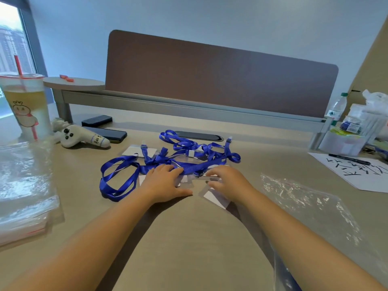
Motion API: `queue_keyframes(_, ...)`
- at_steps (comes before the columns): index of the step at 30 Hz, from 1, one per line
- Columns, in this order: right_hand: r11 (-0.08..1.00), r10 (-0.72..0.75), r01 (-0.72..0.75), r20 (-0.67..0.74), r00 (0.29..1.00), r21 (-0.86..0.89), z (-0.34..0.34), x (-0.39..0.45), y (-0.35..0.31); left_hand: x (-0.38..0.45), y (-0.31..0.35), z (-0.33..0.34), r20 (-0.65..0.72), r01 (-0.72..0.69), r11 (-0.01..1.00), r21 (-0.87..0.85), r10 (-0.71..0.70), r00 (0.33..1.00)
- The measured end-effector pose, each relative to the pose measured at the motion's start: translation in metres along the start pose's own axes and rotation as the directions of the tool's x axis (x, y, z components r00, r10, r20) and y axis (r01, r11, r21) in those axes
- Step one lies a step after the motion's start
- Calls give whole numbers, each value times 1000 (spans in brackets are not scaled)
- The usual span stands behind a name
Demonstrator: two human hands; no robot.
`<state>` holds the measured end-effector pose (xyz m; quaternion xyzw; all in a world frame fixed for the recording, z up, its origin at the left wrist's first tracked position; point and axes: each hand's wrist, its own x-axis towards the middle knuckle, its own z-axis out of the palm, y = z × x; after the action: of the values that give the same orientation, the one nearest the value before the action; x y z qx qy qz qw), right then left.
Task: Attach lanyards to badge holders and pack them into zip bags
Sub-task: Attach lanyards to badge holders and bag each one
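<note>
Left hand (165,182) fingers (171,169) atop lanyards (126,164)

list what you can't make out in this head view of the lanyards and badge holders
- How many blue lanyards: tangled in one pile.
- Whether any clip is fastened to a badge holder: too small, and covered by the left hand and right hand.
- What the right hand's fingertips touch: blurred clear plastic.
- Stack of zip bags: cut off by the left edge.
- Writing on the paper: cut off at right.
</note>
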<state>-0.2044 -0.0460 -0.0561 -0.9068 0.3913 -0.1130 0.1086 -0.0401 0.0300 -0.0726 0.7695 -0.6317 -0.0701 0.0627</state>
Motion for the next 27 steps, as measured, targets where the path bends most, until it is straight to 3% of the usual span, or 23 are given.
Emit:
queue_keyframes(7, 986, -39, 47, 53, 998, -162, 13, 28, -7, -4, -15, -3, 33, -33, 999, 6, 32, 999)
queue_keyframes(13, 980, -43, 45, 14, 999, -193, 10, 29, -4, -5, -21, -6, -13, -34, 993, -114, 32, 999)
queue_keyframes(22, 999, 10, -6, -125, 992, 37, -6, 15, -23, -35, -21, -19, -89, -79, 970, -229, 60, 994)
queue_keyframes(27, 995, 52, -40, -128, 990, 93, -8, 2, -30, -53, -20, -29, -119, -82, 990, -110, 69, 990)
